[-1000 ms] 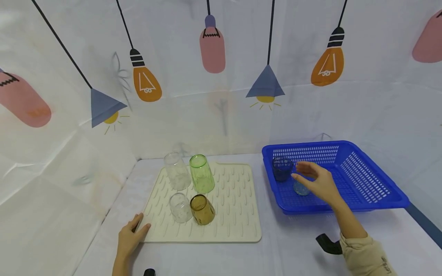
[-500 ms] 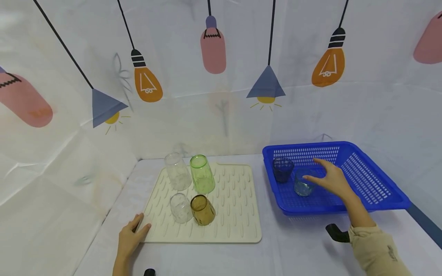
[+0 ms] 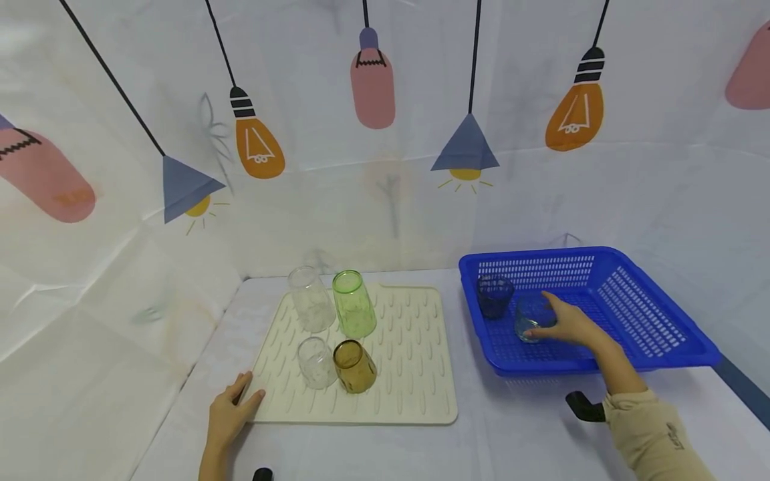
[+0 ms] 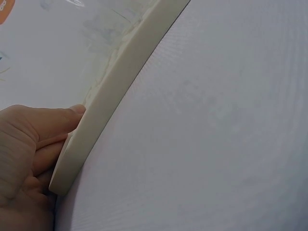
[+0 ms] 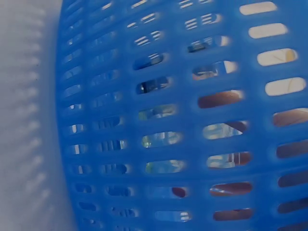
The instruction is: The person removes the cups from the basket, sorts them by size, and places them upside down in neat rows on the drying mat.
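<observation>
My left hand (image 3: 226,415) grips the left front corner of a cream ribbed drying mat (image 3: 415,374); in the left wrist view the thumb (image 4: 62,120) lies on its top with fingers bent at its side. Inside a blue slotted plastic basket (image 3: 499,364), my right hand (image 3: 571,327) holds a pale blue glass (image 3: 527,323) between thumb and fingers. A dark blue glass (image 3: 494,300) stands just left of it. The right wrist view looks through the basket wall (image 5: 120,130), which hides most of that hand and glass.
On the mat's left half stand a tall clear glass (image 3: 311,304), a green glass (image 3: 355,307), a short clear glass (image 3: 316,364) and an amber glass (image 3: 355,367). A white sheet with printed lamps (image 3: 373,87) hangs behind the white-covered table (image 3: 475,441).
My right hand first drew back rightward above the pale blue glass, then lowered and closed its thumb and fingers round it. The left hand stays at the mat's corner.
</observation>
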Demonstrator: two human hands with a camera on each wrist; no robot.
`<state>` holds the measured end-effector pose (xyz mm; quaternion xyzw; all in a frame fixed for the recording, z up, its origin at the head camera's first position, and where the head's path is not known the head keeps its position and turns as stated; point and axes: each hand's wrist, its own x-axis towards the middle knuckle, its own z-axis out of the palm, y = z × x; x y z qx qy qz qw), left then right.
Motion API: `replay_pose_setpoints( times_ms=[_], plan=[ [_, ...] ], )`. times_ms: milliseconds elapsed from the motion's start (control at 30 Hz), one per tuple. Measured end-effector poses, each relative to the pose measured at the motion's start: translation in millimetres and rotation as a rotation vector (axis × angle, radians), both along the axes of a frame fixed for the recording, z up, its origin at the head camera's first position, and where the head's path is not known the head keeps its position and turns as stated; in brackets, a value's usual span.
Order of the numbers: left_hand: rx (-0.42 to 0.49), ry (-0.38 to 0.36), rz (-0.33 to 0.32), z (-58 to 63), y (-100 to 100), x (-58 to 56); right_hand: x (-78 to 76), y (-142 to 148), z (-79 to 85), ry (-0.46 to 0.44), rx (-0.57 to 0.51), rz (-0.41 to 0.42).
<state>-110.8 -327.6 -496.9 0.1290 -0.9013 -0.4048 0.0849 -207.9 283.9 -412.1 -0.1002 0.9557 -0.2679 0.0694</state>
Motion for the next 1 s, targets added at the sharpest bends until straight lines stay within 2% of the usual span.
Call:
replay_pose_setpoints(
  times_ms=[200, 433, 633, 733, 867, 1000],
  plan=[
    [0.000, 0.007, 0.009, 1.9, 1.5, 2.3, 0.1, -4.1, -1.7, 0.010, 0.002, -0.023],
    [-0.007, -0.024, 0.008, 1.7, 0.6, 0.9, 0.0, -4.7, -3.7, 0.064, -0.030, 0.026],
    [-0.018, -0.009, 0.013, 3.9, 2.9, 0.9, 4.4, -0.7, -1.4, 0.105, -0.188, 0.028],
    [-0.032, 0.040, 0.045, 3.8, 5.1, 2.8, 10.5, -0.3, 5.3, 0.116, -0.272, 0.030],
    [-0.018, 0.134, 0.096, 4.5, 9.4, 6.4, 19.3, -4.2, 16.3, 0.159, -0.323, 0.028],
    [0.014, 0.248, 0.127, 12.8, 15.7, 8.8, 27.4, -10.8, 25.8, 0.190, -0.386, 0.008]
  ],
)
